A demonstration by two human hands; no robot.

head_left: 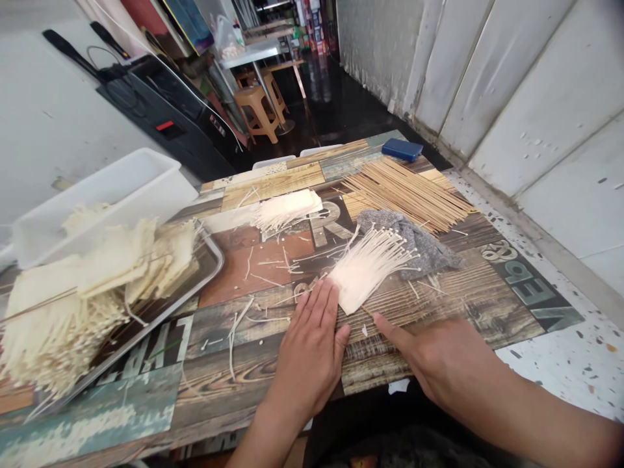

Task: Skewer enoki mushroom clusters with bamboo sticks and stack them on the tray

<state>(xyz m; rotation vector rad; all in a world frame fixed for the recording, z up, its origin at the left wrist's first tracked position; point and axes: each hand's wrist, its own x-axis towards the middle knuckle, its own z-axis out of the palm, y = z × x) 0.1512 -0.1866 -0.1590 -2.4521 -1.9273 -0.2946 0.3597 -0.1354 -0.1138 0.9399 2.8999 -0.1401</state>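
Note:
A flat bunch of enoki mushrooms (368, 270) lies on the wood-patterned table, its caps fanned toward the upper right. My left hand (314, 335) rests flat, fingers extended, with the fingertips on the bunch's left edge. My right hand (431, 354) grips a thin bamboo skewer (368, 312), index finger stretched along it. The skewer's visible part meets the near edge of the bunch; its far end is hidden. Behind the bunch lies a crumpled grey cloth (409, 240). Another enoki bunch (287, 209) sits farther back.
Many loose bamboo skewers (412, 192) are spread at the back right, near a dark blue box (402, 149). On the left, a metal tray (214, 250) carries stacked enoki (58, 318) beside a white plastic tub (160, 172). Stray enoki strands (233, 338) litter the table.

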